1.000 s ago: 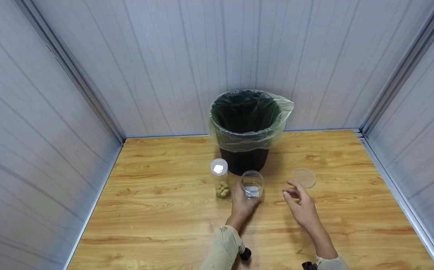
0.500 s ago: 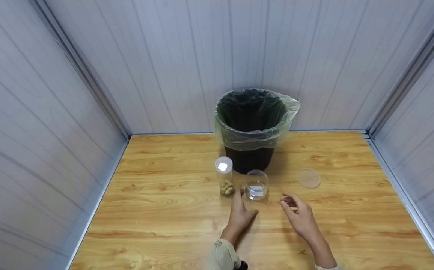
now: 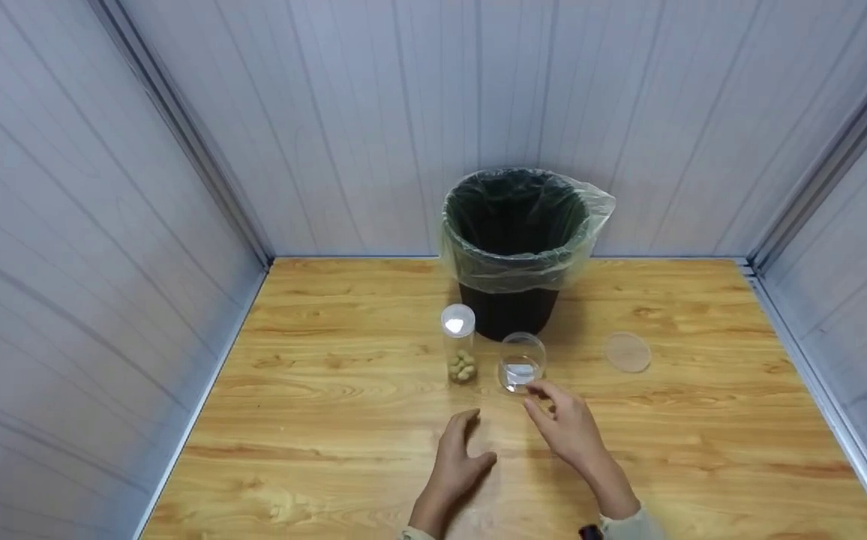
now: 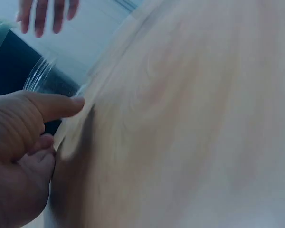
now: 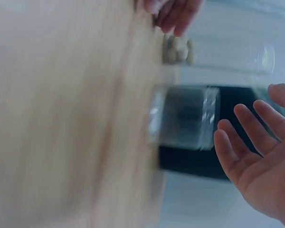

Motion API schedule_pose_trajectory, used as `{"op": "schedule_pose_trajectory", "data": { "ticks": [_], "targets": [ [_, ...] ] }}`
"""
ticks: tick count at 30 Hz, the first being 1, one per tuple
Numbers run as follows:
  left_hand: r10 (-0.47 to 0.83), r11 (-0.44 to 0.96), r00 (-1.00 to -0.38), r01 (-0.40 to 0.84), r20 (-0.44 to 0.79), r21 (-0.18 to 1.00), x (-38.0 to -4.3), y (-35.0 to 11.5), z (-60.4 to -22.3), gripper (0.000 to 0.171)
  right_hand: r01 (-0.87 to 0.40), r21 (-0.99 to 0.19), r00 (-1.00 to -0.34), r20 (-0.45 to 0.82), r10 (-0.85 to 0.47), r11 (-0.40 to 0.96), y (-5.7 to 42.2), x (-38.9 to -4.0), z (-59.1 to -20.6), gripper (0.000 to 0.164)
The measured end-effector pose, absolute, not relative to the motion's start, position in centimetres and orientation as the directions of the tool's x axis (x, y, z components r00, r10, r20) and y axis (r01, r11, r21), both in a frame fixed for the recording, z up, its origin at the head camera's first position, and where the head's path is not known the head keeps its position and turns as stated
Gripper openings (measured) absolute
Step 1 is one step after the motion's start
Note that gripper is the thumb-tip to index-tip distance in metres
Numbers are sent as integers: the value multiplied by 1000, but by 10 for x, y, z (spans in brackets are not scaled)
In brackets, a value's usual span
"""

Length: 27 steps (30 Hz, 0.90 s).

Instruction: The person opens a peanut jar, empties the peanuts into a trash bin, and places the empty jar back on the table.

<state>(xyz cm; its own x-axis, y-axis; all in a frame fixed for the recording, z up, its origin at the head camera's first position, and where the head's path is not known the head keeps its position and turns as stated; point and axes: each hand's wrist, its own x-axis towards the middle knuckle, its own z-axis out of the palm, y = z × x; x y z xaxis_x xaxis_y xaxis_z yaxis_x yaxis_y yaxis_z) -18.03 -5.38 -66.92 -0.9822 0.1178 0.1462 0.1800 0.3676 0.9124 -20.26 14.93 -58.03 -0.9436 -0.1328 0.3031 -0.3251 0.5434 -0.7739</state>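
Note:
A clear, lidless plastic jar (image 3: 521, 364) stands on the wooden table in front of the bin. My right hand (image 3: 568, 427) hovers at its near right side, fingers loosely bent and holding nothing; in the right wrist view the right hand (image 5: 261, 152) is apart from the jar (image 5: 183, 116). My left hand (image 3: 454, 461) is low over the table nearer to me, thumb and fingers spread with nothing between them. Left of the jar rises a tall clear container (image 3: 460, 345) with a lid on top and several peanut-like pieces (image 3: 463, 367) at its bottom. A clear round lid (image 3: 627, 352) lies flat at the right.
A black bin (image 3: 512, 307) lined with a pale, see-through bag (image 3: 591, 217) stands behind the jar and tall container. Panelled walls (image 3: 373, 135) enclose the wooden tabletop (image 3: 313, 420) at the back and both sides.
My left hand has let go of the clear jar and drawn back toward me. My right hand has moved left, from near the round lid to the jar.

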Motion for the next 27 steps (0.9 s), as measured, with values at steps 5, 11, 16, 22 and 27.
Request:
{"op": "schedule_pose_trajectory", "data": {
  "ticks": [5,11,16,22,27],
  "targets": [
    [107,226,-991,104,81,969,-177,-61,-668,64,-488,-596,-854,476,-208,638,113,-238,-546,33],
    [91,169,-994,76,62,983,-174,-62,-670,64,-433,-435,-895,315,-317,790,70,-278,-500,54],
    [105,107,-987,131,120,986,-174,-59,-668,62,-377,-357,-926,149,-346,855,50,-306,-483,61],
    [118,141,-983,157,141,977,-173,-58,-675,61,-366,-347,-930,107,-351,864,43,-316,-489,56],
    [118,136,-984,151,136,979,-173,-62,-674,60,-390,-375,-920,132,-368,841,41,-314,-489,50]
  ]
}}
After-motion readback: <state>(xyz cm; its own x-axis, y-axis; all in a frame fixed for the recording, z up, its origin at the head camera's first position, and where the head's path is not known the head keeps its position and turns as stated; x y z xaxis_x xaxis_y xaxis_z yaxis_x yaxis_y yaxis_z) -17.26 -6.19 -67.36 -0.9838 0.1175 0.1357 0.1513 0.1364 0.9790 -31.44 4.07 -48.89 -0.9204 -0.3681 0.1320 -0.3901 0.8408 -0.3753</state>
